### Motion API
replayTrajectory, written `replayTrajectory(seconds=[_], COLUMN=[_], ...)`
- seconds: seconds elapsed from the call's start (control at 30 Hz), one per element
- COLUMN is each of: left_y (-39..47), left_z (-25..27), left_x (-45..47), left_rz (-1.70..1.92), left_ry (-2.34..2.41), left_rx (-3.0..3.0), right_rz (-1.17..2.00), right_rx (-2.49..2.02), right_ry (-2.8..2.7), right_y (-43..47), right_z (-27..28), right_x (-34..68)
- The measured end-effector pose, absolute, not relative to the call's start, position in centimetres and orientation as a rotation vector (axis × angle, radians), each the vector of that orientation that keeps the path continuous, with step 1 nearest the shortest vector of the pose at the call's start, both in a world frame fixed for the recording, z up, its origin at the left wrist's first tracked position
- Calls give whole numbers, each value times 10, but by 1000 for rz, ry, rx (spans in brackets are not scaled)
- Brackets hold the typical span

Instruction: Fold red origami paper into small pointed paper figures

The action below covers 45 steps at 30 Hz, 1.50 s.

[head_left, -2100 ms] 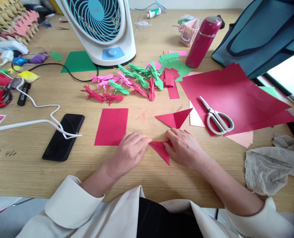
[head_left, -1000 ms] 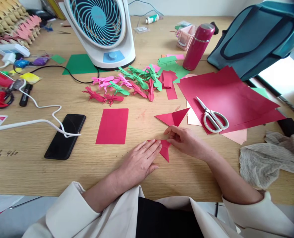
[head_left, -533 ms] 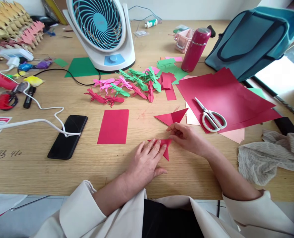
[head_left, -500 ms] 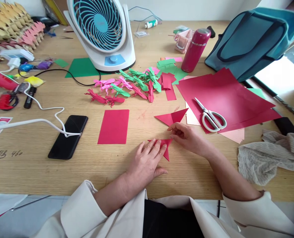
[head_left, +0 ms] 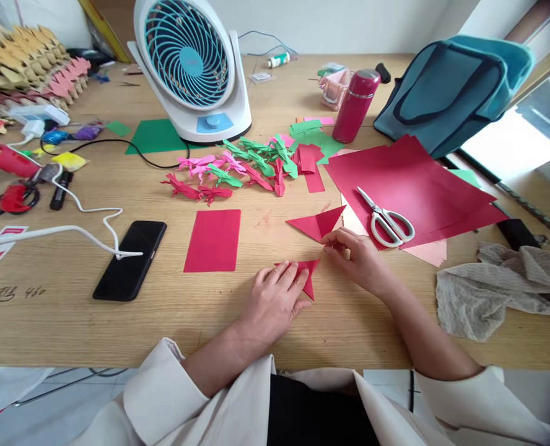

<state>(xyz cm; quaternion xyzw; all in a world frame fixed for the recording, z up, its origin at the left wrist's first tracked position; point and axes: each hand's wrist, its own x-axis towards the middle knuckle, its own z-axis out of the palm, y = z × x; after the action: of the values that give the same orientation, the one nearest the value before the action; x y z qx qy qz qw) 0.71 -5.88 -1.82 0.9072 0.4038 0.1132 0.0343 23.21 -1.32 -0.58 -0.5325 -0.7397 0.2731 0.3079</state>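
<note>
My left hand (head_left: 277, 300) lies flat with fingers stretched over a small folded red paper (head_left: 308, 285), pressing it on the table. One pointed end sticks out to the right of my fingers; most of the paper is hidden under them. My right hand (head_left: 353, 257) is just right of that paper, its fingers curled and thumb close to the index finger, with nothing visible in them. Behind its fingertips lies another folded red paper (head_left: 319, 224), triangular in shape. A flat red paper rectangle (head_left: 213, 240) rests to the left of my left hand.
Several folded paper figures (head_left: 256, 162) in pink, green and red lie beyond. White-handled scissors (head_left: 389, 224) rest on large red sheets (head_left: 423, 186). A red flask (head_left: 355, 108), a teal bag (head_left: 451, 93), a fan (head_left: 214, 121), a phone (head_left: 130, 263) and a crumpled cloth (head_left: 479, 285) stand or lie around.
The view has shifted slightly, tilting up a little. My left hand stays on the folded red paper. My right hand has moved slightly away from the paper's right tip.
</note>
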Motion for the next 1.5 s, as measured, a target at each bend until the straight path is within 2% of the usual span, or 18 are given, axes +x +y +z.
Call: replayTrajectory(seconds=[0.4, 0.87, 1.27, 1.5], left_y=[-20, -15, -16, -8], left_z=[-6, 6, 4, 4], left_x=[6, 10, 12, 15], left_rz=[445, 304, 344, 678], left_ry=[1330, 1251, 1248, 1191], left_rx=[2325, 2336, 2328, 1960], right_rz=[761, 933, 1068, 1332], right_rx=[-1393, -1401, -1377, -1218], right_ry=[-2051, -1852, -1760, -1571], right_y=[-16, -16, -13, -17], right_z=[-9, -13, -18, -9], right_x=[229, 226, 227, 224])
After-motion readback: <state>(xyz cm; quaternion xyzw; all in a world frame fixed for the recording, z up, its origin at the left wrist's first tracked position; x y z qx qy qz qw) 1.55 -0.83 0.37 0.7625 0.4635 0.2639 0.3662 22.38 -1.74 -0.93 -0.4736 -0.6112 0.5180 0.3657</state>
